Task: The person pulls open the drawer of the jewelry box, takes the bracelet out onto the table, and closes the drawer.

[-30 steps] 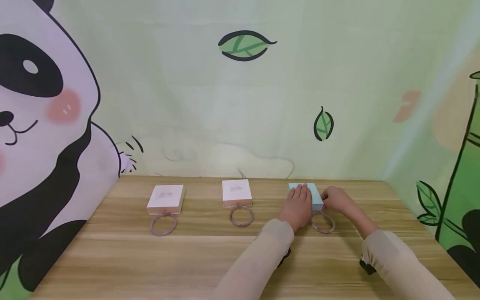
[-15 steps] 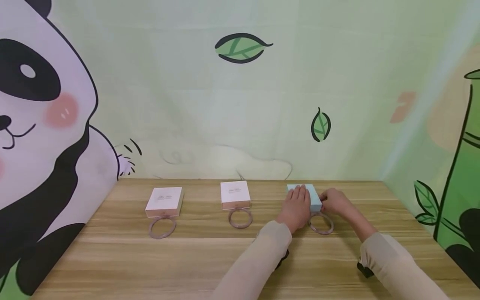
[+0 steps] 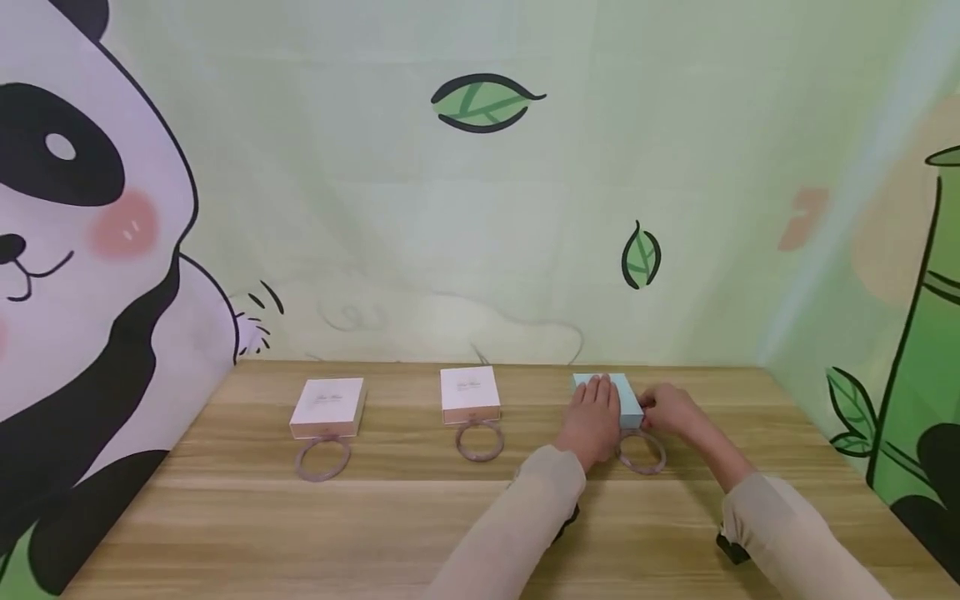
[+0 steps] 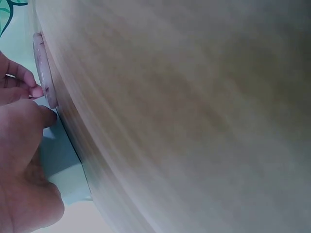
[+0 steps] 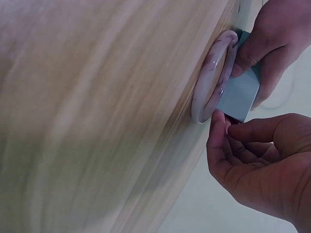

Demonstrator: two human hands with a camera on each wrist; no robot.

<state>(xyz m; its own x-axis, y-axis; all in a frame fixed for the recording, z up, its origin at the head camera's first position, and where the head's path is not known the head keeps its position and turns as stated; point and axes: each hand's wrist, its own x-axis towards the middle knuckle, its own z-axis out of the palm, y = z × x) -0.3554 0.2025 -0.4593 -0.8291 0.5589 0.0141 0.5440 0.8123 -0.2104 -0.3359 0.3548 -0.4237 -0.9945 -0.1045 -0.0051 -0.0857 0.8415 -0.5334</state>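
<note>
In the head view a light blue box (image 3: 628,407) lies at the right of the table. My left hand (image 3: 592,421) holds it, fingers laid along the lid and thumb against the near side, as the right wrist view shows. At the box's right end is my right hand (image 5: 262,160), fingers curled, thumb and index fingertips pinching at the corner. A small reddish bit shows by those fingertips; I cannot tell what it is. A pale mauve, marbled bangle (image 5: 208,73) lies flat right in front of the box, beside my left thumb.
Two white boxes with pinkish sides, the left one (image 3: 328,404) and the middle one (image 3: 470,393), stand toward the table's back. Before each lies a similar bangle, one left (image 3: 322,477), one middle (image 3: 480,458). A printed panda backdrop (image 3: 375,208) rises behind the table (image 3: 300,542).
Both hands keep their places at the light blue box. The head view has tilted up slightly, so everything sits a little lower in the picture.
</note>
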